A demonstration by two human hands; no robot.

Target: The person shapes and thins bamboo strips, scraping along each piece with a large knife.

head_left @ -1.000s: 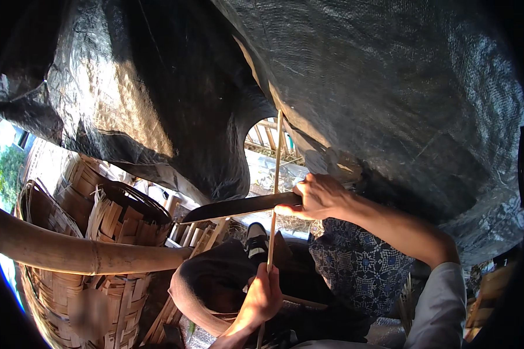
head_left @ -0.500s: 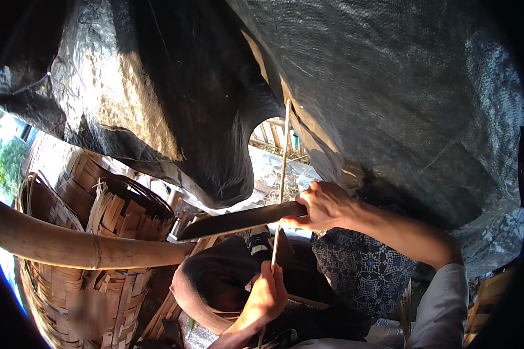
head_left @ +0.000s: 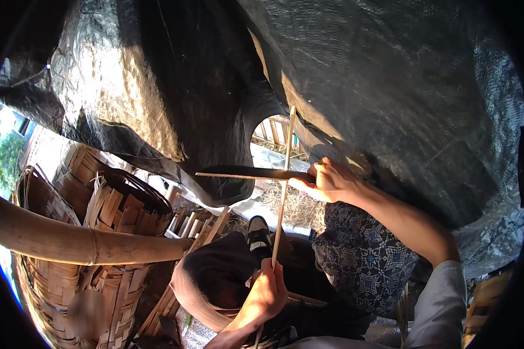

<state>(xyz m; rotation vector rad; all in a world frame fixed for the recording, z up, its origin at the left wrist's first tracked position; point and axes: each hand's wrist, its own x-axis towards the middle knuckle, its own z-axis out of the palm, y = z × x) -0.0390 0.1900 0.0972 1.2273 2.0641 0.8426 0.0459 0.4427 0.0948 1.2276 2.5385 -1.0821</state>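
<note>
- tan strip (head_left: 282, 203) runs lengthwise away from the left hand (head_left: 266, 294), which pinches it low down.
- right hand (head_left: 332, 181), nearer the far tip, grips a dark knife (head_left: 233, 171) lying crosswise to it.
- pole (head_left: 93, 247) and woven baskets (head_left: 125, 218) crowd the left; dark tarp (head_left: 390, 87) hangs close beyond.

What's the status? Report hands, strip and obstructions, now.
Left fingers closed on slim pale strip. Right fingers gripping dark knife across strip. Dark sheeting beyond; bamboo pole to left.
</note>
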